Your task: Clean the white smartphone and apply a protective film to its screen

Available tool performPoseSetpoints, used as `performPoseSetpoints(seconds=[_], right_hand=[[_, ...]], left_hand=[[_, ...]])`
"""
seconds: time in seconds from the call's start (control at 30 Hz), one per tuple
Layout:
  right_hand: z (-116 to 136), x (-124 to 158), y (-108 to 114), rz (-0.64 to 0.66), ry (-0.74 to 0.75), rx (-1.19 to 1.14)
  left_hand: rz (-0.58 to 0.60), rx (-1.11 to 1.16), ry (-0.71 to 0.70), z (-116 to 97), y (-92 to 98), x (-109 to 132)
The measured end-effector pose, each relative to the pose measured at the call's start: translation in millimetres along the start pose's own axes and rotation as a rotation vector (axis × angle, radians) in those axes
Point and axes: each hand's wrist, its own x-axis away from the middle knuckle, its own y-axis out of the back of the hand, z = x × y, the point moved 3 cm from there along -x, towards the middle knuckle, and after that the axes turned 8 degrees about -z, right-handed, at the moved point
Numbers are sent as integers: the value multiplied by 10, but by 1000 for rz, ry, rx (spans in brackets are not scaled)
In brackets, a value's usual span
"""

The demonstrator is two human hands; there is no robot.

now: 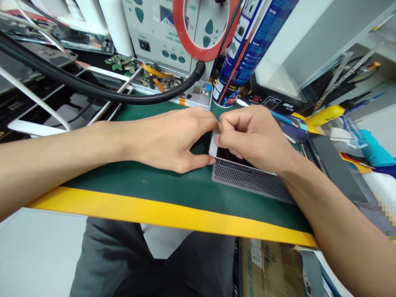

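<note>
A white-framed device with a dark screen, a phone or small tablet, lies on a grey perforated plate. My left hand comes in from the left and grips the device's left end, with the thumb at its near corner and the index finger at the far one. Over the screen is my right hand, its fingers curled and the thumb pressed against the index finger near the device's left end. Whatever this pinch holds is hidden. The right hand and forearm cover much of the device.
Behind my hands stand a grey soldering station, a roll of red tape and a blue spray can. A thick black hose crosses the left side. A tray of small parts sits behind. The green mat ends at a yellow edge.
</note>
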Motion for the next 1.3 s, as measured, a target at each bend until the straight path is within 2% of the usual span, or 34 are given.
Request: performPoseSetpoints(seconds=[0.57, 1.3], right_hand=[[2, -6, 8, -5, 25, 94], [14, 4, -4, -28, 25, 130]], left_hand=[[-31, 6, -10, 24, -15, 15], [0, -29, -28, -26, 21, 1]])
